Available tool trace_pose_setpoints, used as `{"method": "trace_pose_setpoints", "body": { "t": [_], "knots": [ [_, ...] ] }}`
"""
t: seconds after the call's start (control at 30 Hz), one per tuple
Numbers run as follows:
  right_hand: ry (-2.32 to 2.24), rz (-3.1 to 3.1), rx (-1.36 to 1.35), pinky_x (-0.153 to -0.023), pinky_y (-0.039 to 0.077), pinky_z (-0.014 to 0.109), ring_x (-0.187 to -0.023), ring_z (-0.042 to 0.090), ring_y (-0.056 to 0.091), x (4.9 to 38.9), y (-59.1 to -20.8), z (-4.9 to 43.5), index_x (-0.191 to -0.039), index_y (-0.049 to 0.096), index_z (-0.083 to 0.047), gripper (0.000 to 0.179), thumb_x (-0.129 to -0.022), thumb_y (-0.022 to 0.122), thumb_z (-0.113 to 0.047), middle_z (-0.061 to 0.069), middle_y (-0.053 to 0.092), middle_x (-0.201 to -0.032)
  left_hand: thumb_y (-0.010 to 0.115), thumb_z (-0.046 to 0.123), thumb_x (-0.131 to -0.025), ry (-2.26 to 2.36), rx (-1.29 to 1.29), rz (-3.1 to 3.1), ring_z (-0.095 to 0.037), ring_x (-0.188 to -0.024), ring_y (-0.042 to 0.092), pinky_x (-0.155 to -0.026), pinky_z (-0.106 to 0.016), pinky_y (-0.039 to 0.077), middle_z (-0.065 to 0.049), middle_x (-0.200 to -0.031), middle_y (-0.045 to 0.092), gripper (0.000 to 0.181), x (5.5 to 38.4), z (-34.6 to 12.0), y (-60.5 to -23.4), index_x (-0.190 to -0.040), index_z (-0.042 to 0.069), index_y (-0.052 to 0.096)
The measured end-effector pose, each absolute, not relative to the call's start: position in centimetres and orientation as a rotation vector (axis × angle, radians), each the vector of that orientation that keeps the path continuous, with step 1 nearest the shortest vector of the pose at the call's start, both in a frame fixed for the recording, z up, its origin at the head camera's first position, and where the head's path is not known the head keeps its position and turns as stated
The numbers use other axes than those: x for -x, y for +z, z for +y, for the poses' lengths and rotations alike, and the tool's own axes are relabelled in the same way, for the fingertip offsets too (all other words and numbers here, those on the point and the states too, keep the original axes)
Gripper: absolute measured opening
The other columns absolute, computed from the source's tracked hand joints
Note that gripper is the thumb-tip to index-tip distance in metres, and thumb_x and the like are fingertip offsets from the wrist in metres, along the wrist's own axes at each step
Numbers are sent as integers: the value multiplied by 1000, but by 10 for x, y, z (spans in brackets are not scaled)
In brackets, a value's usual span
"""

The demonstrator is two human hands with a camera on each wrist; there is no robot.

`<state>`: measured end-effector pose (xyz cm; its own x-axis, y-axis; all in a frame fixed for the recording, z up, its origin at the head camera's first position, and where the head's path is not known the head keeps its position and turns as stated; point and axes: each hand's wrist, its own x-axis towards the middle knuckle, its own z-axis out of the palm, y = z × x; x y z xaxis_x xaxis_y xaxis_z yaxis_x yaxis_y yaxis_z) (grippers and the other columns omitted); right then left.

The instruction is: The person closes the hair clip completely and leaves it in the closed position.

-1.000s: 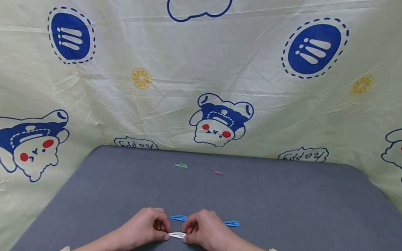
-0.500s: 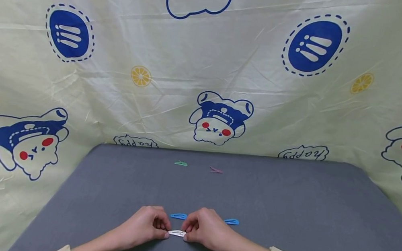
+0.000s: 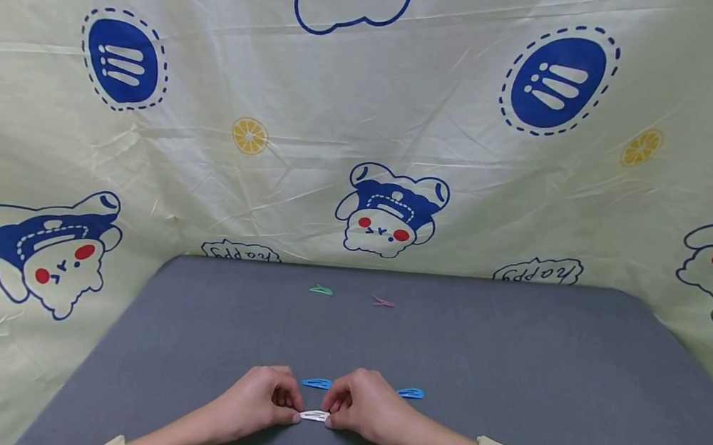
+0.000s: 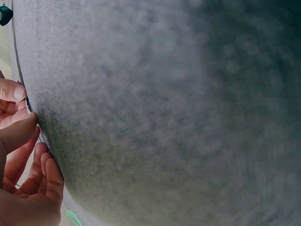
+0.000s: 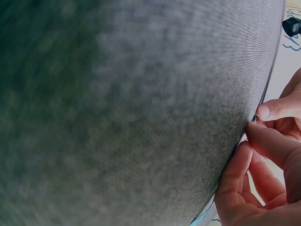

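A white snap hair clip lies flat near the front of the grey table, between both hands. At its left end, the thumb and fingers of my left hand pinch it. My right hand pinches the other end. Just behind sit two blue snap hair clips: one shows between the hands, partly covered by the right hand, and the other shows to the right of that hand. In the left wrist view, the left hand has its fingers bent at the cloth; the right wrist view shows the right hand likewise.
Toward the table's far edge lie a green hair clip and a pink hair clip. The grey cloth-covered table ends at a pale printed curtain hanging behind it.
The head view has shifted very slightly. Both hands keep their place at the ends of the white hair clip, which seems to tilt only a touch.
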<state>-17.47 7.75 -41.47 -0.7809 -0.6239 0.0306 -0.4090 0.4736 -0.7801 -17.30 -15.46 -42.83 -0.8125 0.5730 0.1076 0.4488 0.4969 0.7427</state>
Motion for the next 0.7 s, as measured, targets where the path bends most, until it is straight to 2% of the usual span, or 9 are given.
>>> {"method": "trace_pose_setpoints", "body": {
  "t": [0.47, 0.7],
  "knots": [
    [-1196, 2426, 878, -57, 45, 19, -61, -2, 54, 176, -413, 79, -81, 73, -13, 12, -77, 80, -4, -14, 61, -66, 83, 9, -77, 1211, -884, 2565, -2, -65, 52, -58, -21, 45, 10, -74, 55, 14, 173, -153, -427, -79, 18, 73],
    [-1288, 2367, 824, -58, 47, 21, -64, 4, 58, 177, -406, 86, -88, 74, -11, 9, -82, 78, -6, -9, 64, -71, 80, 7, -80, 1264, -897, 2529, -2, -64, 55, -57, -22, 47, 12, -75, 59, 10, 178, -157, -417, -83, 13, 73]
  ]
}}
